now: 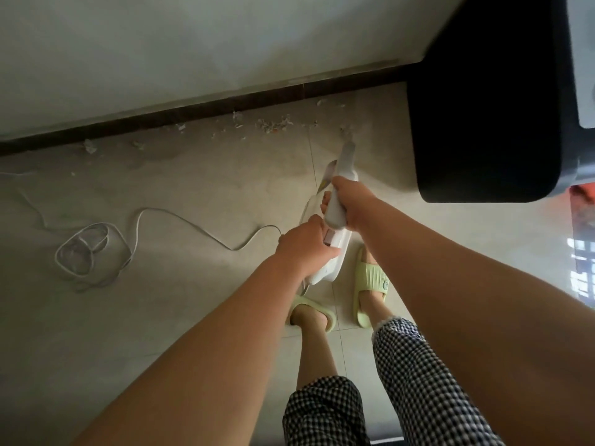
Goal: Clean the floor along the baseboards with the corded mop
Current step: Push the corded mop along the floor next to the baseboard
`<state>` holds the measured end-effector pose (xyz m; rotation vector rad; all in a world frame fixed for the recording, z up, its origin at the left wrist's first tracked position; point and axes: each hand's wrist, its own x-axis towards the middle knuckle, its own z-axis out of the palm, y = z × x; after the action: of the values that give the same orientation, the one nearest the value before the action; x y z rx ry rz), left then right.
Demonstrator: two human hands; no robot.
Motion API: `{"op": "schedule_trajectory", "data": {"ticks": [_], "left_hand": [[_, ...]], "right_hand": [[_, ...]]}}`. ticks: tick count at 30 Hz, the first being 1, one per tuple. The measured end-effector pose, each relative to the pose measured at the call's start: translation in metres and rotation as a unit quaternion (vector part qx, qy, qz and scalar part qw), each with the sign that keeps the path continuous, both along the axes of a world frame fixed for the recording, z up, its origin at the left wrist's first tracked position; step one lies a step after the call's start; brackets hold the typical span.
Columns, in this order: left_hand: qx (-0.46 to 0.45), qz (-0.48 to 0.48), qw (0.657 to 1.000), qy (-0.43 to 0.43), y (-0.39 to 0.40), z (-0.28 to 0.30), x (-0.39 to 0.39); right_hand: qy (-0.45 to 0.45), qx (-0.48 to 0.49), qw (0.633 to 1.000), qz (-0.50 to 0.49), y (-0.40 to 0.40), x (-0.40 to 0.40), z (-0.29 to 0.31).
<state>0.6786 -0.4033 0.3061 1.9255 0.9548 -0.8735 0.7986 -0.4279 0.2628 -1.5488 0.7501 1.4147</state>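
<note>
Near the dark baseboard (pixel 193 112), the white corded mop (pixel 336 214) points at scattered debris (pixel 273 125) — both hands, left hand (pixel 301 246) and right hand (pixel 352 204), have fingers clamped round it.

Tiled floor (pixel 161 317); paper scraps (pixel 273 125), coiled cord (pixel 87 249)

Single head camera, worn high on person, looks forward and steeply down. Wide-angle lens: straight baseboard (pixel 199 112) appears slanted, forearms stretch large from bottom edge. Floor (pixel 167 310) fills most of frame, wall above baseboard takes top part. Left hand (pixel 301 244) and right hand (pixel 351 204) sit near centre, feet directly under lens. Right edge blurred, probably bright reflection there. No second view shares scene.
</note>
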Motion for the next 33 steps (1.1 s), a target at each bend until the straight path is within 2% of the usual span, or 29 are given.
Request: {"op": "schedule_trajectory", "data": {"ticks": [15, 26, 33], "left_hand": [[0.031, 0.157, 0.986, -0.039, -0.026, -0.021, 0.034], [0.042, 0.1, 0.994, -0.018, -0.034, -0.011, 0.023], [0.057, 0.088, 0.994, -0.035, -0.02, -0.015, 0.043]], "right_hand": [[-0.035, -0.002, 0.997, 0.073, 0.024, 0.045, -0.014], [-0.019, -0.004, 0.998, 0.064, 0.006, 0.033, 0.004], [-0.025, 0.001, 0.998, 0.06, 0.017, 0.053, -0.001]]}}
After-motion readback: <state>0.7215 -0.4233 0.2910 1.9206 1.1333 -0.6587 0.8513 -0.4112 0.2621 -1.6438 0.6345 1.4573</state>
